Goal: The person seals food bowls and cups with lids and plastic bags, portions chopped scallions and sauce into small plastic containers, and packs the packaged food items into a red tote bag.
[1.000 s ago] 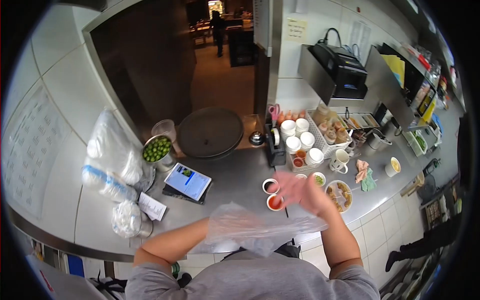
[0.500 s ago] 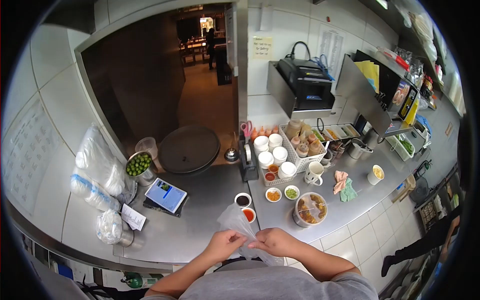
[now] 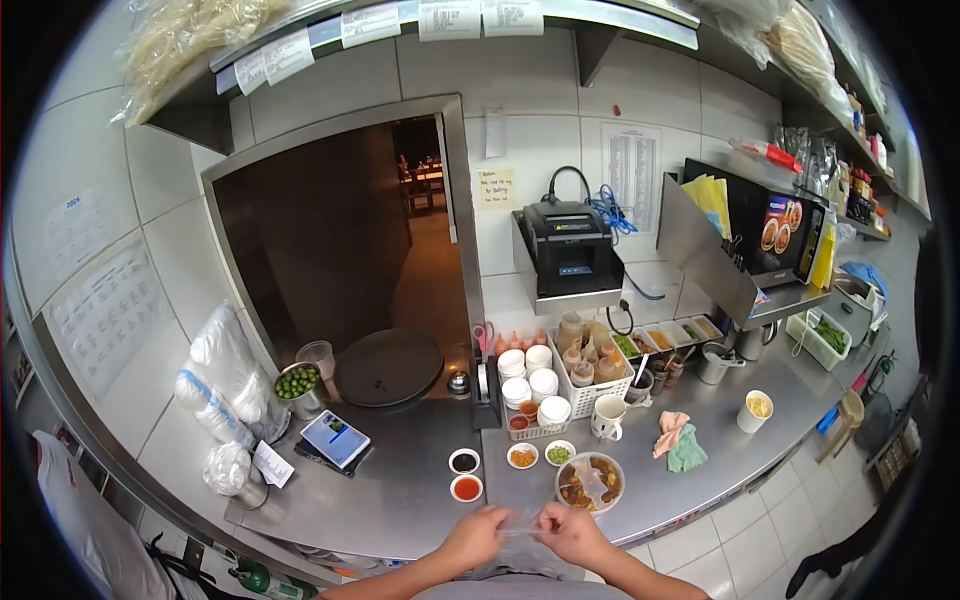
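Note:
A clear plastic bag (image 3: 518,522) is stretched between my two hands, low in the view at the counter's front edge. My left hand (image 3: 476,538) pinches one side of its mouth, and my right hand (image 3: 571,533) pinches the other. Just beyond my right hand is a round clear tub (image 3: 590,482) of food. Small white cups stand nearby: one of dark sauce (image 3: 464,461), one of red sauce (image 3: 466,488), one with orange bits (image 3: 523,456) and one with chopped green pieces (image 3: 559,454).
Behind the cups, a white basket (image 3: 600,393) holds bottles, beside stacked white cups (image 3: 543,384). A mug (image 3: 607,418), cloths (image 3: 683,445) and a paper cup (image 3: 755,411) sit rightward. On the left are a tablet (image 3: 336,438), a round tray (image 3: 389,367) and a person's sleeve (image 3: 75,510).
My view has tilted up, bringing the overhead shelf with paper slips into sight. The bag's upper part, loose and raised before, is now drawn taut between my hands, which are farther apart.

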`<state>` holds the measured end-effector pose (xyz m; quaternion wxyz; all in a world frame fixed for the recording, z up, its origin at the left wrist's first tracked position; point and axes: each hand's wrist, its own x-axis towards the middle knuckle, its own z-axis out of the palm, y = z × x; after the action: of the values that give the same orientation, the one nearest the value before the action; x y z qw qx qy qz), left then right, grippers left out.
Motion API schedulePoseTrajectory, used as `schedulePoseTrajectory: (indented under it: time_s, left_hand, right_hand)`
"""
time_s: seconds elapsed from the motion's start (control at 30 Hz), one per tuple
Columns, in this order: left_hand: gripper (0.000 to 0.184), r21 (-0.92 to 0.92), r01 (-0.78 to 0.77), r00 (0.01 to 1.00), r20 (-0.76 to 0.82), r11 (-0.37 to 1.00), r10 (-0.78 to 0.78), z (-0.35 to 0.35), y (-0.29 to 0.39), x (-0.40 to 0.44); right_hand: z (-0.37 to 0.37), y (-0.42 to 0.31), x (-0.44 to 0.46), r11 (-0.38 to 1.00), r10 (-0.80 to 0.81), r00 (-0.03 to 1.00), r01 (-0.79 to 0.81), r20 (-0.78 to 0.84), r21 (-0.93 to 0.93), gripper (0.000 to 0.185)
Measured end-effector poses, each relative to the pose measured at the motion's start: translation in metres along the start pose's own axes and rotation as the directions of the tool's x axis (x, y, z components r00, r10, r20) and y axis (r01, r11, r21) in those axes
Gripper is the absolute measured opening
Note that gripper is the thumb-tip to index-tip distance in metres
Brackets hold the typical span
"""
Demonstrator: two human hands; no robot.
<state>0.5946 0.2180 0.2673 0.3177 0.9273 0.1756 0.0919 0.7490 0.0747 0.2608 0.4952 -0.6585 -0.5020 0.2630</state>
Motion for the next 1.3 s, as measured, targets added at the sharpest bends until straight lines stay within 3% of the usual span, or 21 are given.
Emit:
schedulePoseTrajectory:
  time_s: [0.13, 0.23, 0.27, 0.33, 0.37, 0.43, 0.47, 0.57, 0.6, 0.63, 0.67, 0.73, 0.8, 0.87, 0.9, 1.0, 1.03, 1.1, 1.17, 1.27, 1.3]
  left_hand:
    - [0.025, -0.346, 0.257, 0.966, 0.083, 0.902, -0.244, 0.005, 0.009, -0.004]
    - [0.010, -0.854, 0.501, 0.864, 0.502, -0.140, 0.033, 0.013, 0.019, -0.018]
    - [0.010, -0.857, 0.496, 0.868, 0.496, -0.140, 0.038, 0.025, 0.005, -0.018]
    - [0.009, -0.636, 0.178, 0.984, 0.094, 0.751, -0.154, 0.053, -0.039, -0.015]
    - [0.009, -0.636, 0.178, 0.983, 0.091, 0.751, -0.157, 0.050, -0.047, -0.011]
    - [0.011, 0.042, 0.528, 0.843, -0.144, 0.848, -0.518, 0.046, -0.060, -0.008]
    - [0.011, 0.040, 0.533, 0.840, -0.147, 0.845, -0.522, 0.050, -0.068, -0.006]
    - [0.016, -0.184, 0.502, 0.754, -0.386, 0.845, -0.532, 0.057, -0.074, -0.007]
    - [0.022, -0.730, 0.371, 0.748, -0.132, 0.574, -0.651, 0.058, -0.071, -0.009]
    - [0.028, -0.980, 0.194, 0.791, 0.138, 0.031, -0.596, 0.052, -0.060, -0.013]
    - [0.032, -0.968, 0.200, 0.878, 0.245, -0.151, -0.411, 0.030, -0.016, -0.020]
    - [0.036, -0.915, 0.233, 0.931, 0.308, -0.329, -0.198, 0.006, 0.040, -0.028]
    - [0.045, -0.930, 0.346, 0.937, 0.349, -0.120, -0.004, 0.007, 0.050, -0.033]
    - [0.037, -0.817, 0.355, 0.902, 0.173, 0.454, -0.395, 0.034, -0.011, -0.017]
    - [0.034, -0.645, 0.422, 0.832, -0.006, 0.638, -0.555, 0.036, -0.035, -0.010]
    - [0.024, -0.544, 0.367, 0.742, -0.318, 0.754, -0.590, 0.061, -0.110, 0.000]
    - [0.022, -0.479, 0.354, 0.671, -0.469, 0.803, -0.575, 0.051, -0.096, 0.002]
    - [0.019, -0.571, 0.135, 0.612, -0.595, 0.810, -0.521, 0.037, -0.067, 0.007]
    - [0.018, -0.609, -0.147, 0.754, -0.579, 0.779, -0.310, 0.027, -0.031, -0.008]
    - [0.026, -0.181, -0.197, 0.946, -0.292, 0.963, 0.139, 0.010, 0.001, -0.031]
    - [0.031, -0.063, -0.041, 0.959, -0.283, 0.997, 0.022, 0.010, -0.003, -0.031]
  right_hand:
    - [-0.021, 0.010, -0.012, 0.971, 0.006, 0.996, 0.016, 0.090, -0.238, 0.012]
    - [-0.038, 0.076, -0.006, 0.803, -0.139, 0.983, 0.041, -0.120, -0.595, 0.016]
    - [-0.046, 0.070, -0.002, 0.798, -0.144, 0.983, 0.045, -0.118, -0.601, 0.016]
    - [-0.053, 0.058, 0.000, 0.857, 0.479, 0.878, -0.471, 0.011, 0.208, 0.009]
    - [-0.056, 0.063, -0.002, 0.734, 0.321, 0.920, -0.392, 0.226, 0.555, 0.016]
    - [-0.046, 0.037, -0.016, 0.577, 0.159, 0.927, -0.367, 0.340, 0.730, 0.016]
    - [-0.042, 0.018, -0.020, 0.375, -0.026, 0.917, -0.360, 0.398, 0.854, 0.016]
    - [-0.039, -0.003, -0.016, 0.705, 0.173, 0.901, -0.396, 0.399, 0.588, 0.019]
    - [-0.040, 0.003, -0.015, 0.705, 0.173, 0.900, -0.397, 0.400, 0.588, 0.019]
    - [-0.040, 0.015, -0.011, 0.974, 0.172, 0.973, -0.191, 0.151, 0.122, 0.018]
    - [-0.039, 0.029, -0.007, 0.902, 0.021, 0.998, -0.045, -0.061, -0.429, 0.018]
    - [-0.031, 0.075, 0.002, 0.905, -0.037, 0.986, -0.036, -0.163, -0.425, 0.017]
    - [-0.040, 0.099, 0.011, 0.904, -0.099, 0.964, -0.016, -0.246, -0.427, 0.017]
    - [-0.052, 0.102, 0.023, 0.820, 0.456, 0.890, -0.416, -0.010, 0.392, 0.017]
    - [-0.067, 0.048, 0.015, 0.535, 0.348, 0.905, -0.407, 0.246, 0.740, 0.018]
    - [-0.048, 0.001, -0.005, 0.594, -0.022, 0.770, -0.503, 0.638, 0.628, 0.021]
    - [-0.040, 0.006, -0.007, 0.633, 0.088, 0.797, -0.508, 0.597, 0.584, 0.025]
    - [-0.033, 0.055, 0.010, 0.989, 0.007, 0.986, -0.031, -0.164, -0.146, 0.022]
    - [-0.059, 0.056, 0.026, 0.951, -0.012, 0.887, -0.132, -0.462, -0.279, 0.016]
    - [-0.070, 0.090, 0.019, 0.897, -0.043, 0.892, -0.164, -0.451, -0.410, 0.017]
    - [-0.072, 0.086, 0.010, 0.914, -0.017, 0.930, -0.135, -0.368, -0.382, 0.021]
